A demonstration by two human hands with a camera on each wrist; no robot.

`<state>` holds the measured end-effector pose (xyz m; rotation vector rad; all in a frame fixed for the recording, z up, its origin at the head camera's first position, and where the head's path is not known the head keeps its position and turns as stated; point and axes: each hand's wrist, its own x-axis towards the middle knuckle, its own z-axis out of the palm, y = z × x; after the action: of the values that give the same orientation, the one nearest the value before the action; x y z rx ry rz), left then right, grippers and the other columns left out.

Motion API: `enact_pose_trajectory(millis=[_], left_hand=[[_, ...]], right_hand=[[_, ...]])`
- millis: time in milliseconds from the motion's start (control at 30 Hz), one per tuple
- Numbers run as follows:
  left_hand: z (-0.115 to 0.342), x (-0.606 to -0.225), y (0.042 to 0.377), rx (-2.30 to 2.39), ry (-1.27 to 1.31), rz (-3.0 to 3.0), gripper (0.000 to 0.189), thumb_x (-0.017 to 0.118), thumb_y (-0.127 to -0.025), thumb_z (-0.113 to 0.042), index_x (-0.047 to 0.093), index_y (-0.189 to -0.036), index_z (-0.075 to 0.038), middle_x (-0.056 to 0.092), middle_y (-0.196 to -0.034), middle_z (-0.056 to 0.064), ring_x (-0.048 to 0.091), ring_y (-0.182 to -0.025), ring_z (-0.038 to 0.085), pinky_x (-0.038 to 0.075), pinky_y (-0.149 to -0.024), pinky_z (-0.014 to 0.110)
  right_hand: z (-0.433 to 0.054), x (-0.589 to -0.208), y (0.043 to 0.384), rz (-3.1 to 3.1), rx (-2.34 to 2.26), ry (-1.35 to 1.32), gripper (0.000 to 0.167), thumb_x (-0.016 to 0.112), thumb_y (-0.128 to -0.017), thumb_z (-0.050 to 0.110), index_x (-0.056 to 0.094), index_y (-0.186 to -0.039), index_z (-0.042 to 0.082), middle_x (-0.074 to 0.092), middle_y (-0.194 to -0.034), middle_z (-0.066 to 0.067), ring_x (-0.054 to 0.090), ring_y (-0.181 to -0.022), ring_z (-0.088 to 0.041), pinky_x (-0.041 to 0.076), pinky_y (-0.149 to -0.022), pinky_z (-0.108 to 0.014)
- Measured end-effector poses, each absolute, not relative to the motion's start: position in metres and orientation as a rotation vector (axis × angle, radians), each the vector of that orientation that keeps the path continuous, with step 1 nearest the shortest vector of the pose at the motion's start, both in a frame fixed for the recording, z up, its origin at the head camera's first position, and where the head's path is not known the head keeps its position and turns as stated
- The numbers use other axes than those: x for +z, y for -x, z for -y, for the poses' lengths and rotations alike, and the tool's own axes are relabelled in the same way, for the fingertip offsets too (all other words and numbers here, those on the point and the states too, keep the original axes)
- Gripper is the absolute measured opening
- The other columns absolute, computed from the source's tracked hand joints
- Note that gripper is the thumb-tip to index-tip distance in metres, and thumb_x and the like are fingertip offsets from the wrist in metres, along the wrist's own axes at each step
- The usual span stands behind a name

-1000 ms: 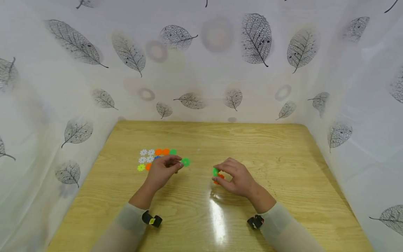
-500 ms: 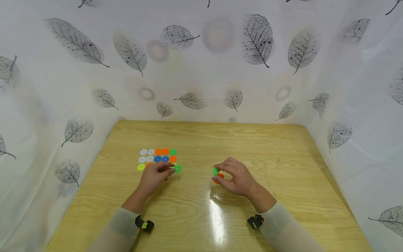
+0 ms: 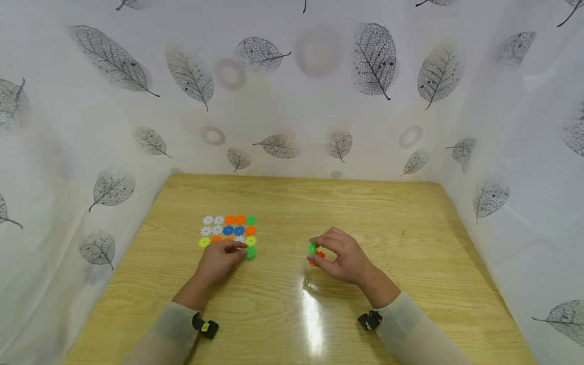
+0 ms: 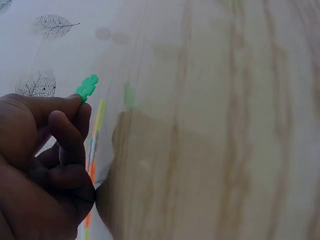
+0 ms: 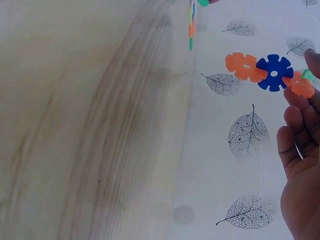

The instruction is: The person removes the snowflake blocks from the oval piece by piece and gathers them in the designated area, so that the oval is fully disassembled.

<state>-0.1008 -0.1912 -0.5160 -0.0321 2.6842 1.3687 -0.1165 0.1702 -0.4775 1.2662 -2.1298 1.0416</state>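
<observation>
In the head view my left hand [image 3: 220, 261] pinches a green notched disc [image 3: 251, 252] by its edge, thumb against forefinger. The disc is just below a yellow-green disc [image 3: 251, 241] at the near right corner of several rows of flat notched discs. The left wrist view has the green disc [image 4: 89, 86] tilted at the fingertips. My right hand [image 3: 342, 256] holds a linked chain of notched discs between thumb and fingers, off to the right. In the right wrist view the chain has an orange disc [image 5: 240, 66], a blue disc [image 5: 281, 82], another orange disc [image 5: 298, 86] and a green disc [image 5: 308, 75].
White discs [image 3: 208, 220], orange discs [image 3: 229, 220], blue discs [image 3: 228, 230] and a green disc [image 3: 250, 220] lie in rows on the wooden table [image 3: 388, 213]. My left hand hides part of the nearest row. A leaf-printed sheet [image 3: 292, 101] encloses the table's back and sides.
My left hand has moved left and nearer with the green disc, from right of the rows to below their right end. More discs now show. The right hand stays in place with its chain.
</observation>
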Motion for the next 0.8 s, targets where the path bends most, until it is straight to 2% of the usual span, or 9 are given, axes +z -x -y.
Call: enact_pose_trajectory(millis=[267,800], left_hand=[[0.1906,-0.5136,0.1037,1.289,0.081,-2.703,0.017,0.079,-0.092,-0.022,0.082,-0.107,-0.015,0.077,-0.108,0.003,0.07,-0.1,0.024,0.055,-0.085,0.043],[0.1901,-0.5124,0.1105,1.15,0.084,-2.729,0.014,0.079,-0.092,-0.023,0.078,-0.101,-0.012,0.074,-0.091,0.0,0.065,-0.08,0.016,0.053,-0.073,0.036]], right_hand=[[-0.1712,-0.478,0.1163,2.107,1.041,-1.271,0.031,0.086,-0.087,0.021,0.076,-0.111,0.003,0.074,-0.095,0.0,0.067,-0.081,-0.022,0.055,-0.073,-0.032],[-0.1731,-0.4826,0.1182,2.094,1.047,-1.283,0.032,0.085,-0.087,0.022,0.076,-0.112,0.004,0.074,-0.096,0.0,0.068,-0.081,-0.021,0.056,-0.073,-0.032]])
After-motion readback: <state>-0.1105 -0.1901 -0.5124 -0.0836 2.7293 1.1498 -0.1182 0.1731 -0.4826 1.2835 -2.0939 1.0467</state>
